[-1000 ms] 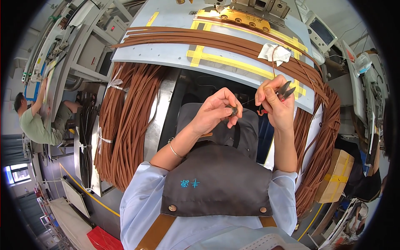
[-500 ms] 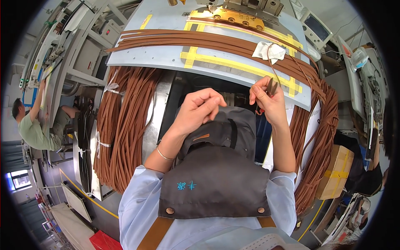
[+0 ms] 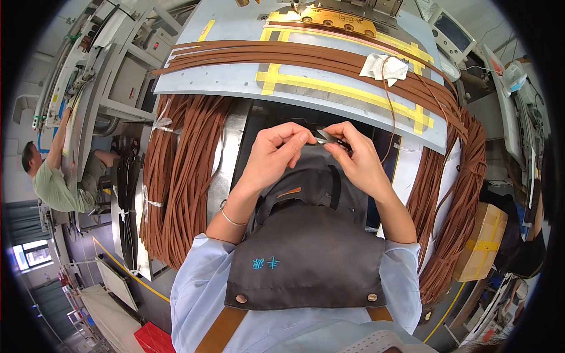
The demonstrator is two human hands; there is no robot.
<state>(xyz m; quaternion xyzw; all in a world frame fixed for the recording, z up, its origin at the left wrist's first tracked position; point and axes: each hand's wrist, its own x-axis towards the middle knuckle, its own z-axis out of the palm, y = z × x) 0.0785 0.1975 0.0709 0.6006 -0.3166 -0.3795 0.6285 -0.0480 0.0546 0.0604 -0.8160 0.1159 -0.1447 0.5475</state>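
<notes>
In front of my apron, my right hand point(image 3: 359, 157) is closed on a small pair of snips point(image 3: 332, 140), its dark blades pointing left. My left hand point(image 3: 276, 152) is pinched, thumb against fingers, close to the blade tips. Whatever lies in that pinch is too small to make out. Across the table point(image 3: 206, 87) beyond my hands runs a row of flat brown straps point(image 3: 265, 54). A white crumpled cloth or paper point(image 3: 382, 68) lies on them. One thin brown strap point(image 3: 391, 106) hangs from there over the table edge, to the right of my right hand.
Thick bundles of brown straps hang at the left point(image 3: 182, 176) and right point(image 3: 453, 223). Yellow tape point(image 3: 329, 85) marks the table. A lit yellow machine plate point(image 3: 338, 22) sits at the far side. A cardboard box point(image 3: 481, 241) stands right; a co-worker point(image 3: 59, 182) is at far left.
My right hand has moved left with the snips, bringing the blades beside my left hand. The thin brown strap now hangs apart from my right hand. My left hand has stayed nearly in place.
</notes>
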